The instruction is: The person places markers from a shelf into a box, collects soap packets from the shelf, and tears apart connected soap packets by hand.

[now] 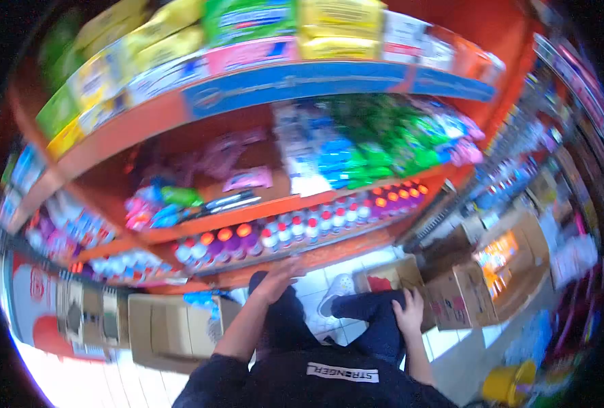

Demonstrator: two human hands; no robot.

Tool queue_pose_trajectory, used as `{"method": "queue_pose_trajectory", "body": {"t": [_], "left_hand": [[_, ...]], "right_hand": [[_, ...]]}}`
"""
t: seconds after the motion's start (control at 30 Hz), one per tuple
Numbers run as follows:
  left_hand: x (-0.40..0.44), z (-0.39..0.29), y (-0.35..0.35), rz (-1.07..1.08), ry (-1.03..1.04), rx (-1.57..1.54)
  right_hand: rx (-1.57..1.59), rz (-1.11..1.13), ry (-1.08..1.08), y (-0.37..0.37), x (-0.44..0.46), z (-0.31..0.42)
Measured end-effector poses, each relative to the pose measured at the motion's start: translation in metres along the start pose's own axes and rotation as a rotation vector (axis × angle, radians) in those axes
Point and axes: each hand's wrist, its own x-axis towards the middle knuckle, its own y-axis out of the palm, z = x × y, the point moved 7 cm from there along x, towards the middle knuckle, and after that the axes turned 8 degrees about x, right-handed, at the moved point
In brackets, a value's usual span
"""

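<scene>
My left hand (278, 280) is held out over my left leg, with nothing in it. Its fingers look stretched out, though motion blurs them a little. On my right knee lies my right hand (408, 311), fingers spread over the dark trousers (370, 314). Ahead of my left hand, the lowest shelf carries a row of small bottles (298, 228) with red and orange caps. One shelf higher are pink packets (249, 178), green pouches (376, 160) and blue pouches (336, 162), all blurred.
An open cardboard box (173, 330) stands on the left. To the right are a smaller box (397, 272) and a large box (458, 299) with orange packs (497, 262) inside. A yellow bucket (509, 383) sits at the lower right. Yellow packs (339, 24) fill the upper shelf.
</scene>
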Motion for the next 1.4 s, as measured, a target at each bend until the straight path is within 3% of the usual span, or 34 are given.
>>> {"method": "queue_pose_trajectory", "body": {"t": [0.03,0.07,0.2,0.3,0.33,0.37,0.4,0.43,0.47,0.57,0.67,0.77,0.83,0.9,0.97,1.07,1.2,1.33,1.4], "left_hand": [[-0.004,-0.013,0.011,0.05,0.056,0.127],[-0.009,-0.032,0.023,0.103,0.1,0.259],[-0.035,-0.151,0.073,0.202,0.343,0.32],[-0.04,-0.242,0.062,0.025,0.6,0.669],[-0.044,-0.272,0.054,-0.167,0.618,0.921],[-0.039,-0.302,0.045,-0.212,0.817,1.067],[-0.034,-0.319,0.031,-0.283,0.733,1.058],[-0.024,-0.335,0.015,-0.387,0.768,1.274],[-0.011,-0.339,-0.002,-0.392,0.613,1.337],[0.046,-0.318,-0.049,-0.336,0.46,1.653],[0.058,-0.301,-0.048,-0.238,0.145,1.717],[0.085,-0.296,-0.066,-0.233,0.155,1.744],[0.053,-0.32,-0.029,-0.273,-0.013,1.648],[0.05,-0.334,-0.025,-0.391,-0.028,1.493],[0.07,-0.335,-0.054,-0.578,0.097,1.27],[0.075,-0.344,-0.061,-0.711,0.507,1.149],[0.099,-0.321,-0.034,-0.563,0.216,1.493],[0.097,-0.297,-0.015,-0.589,0.239,1.583],[0.088,-0.295,-0.009,-0.553,0.13,1.555]], "right_hand": [[0.161,-0.038,-0.022,0.004,0.0,-0.013],[0.129,0.014,0.02,0.011,0.004,-0.018],[0.155,0.039,0.075,0.02,0.008,-0.026],[0.174,0.042,0.065,0.021,0.014,-0.022],[0.169,0.047,0.059,0.021,0.015,-0.02],[0.165,0.05,0.056,0.021,0.016,-0.019],[0.167,0.05,0.059,0.02,0.016,-0.019],[0.171,0.049,0.063,0.02,0.015,-0.018],[0.174,0.047,0.069,0.019,0.015,-0.018],[0.18,0.031,0.066,0.018,0.013,-0.021],[0.178,0.037,0.073,0.016,0.013,-0.02],[0.198,0.021,0.063,0.017,0.012,-0.024],[0.205,0.021,0.069,0.017,0.012,-0.028],[0.211,0.019,0.055,0.02,0.013,-0.033],[0.208,0.019,0.066,0.021,0.015,-0.033],[0.213,0.009,0.071,0.02,0.017,-0.029],[0.223,-0.005,0.066,0.02,0.018,-0.03],[0.225,0.005,0.089,0.018,0.017,-0.029],[0.233,0.013,0.106,0.016,0.017,-0.027]]}}
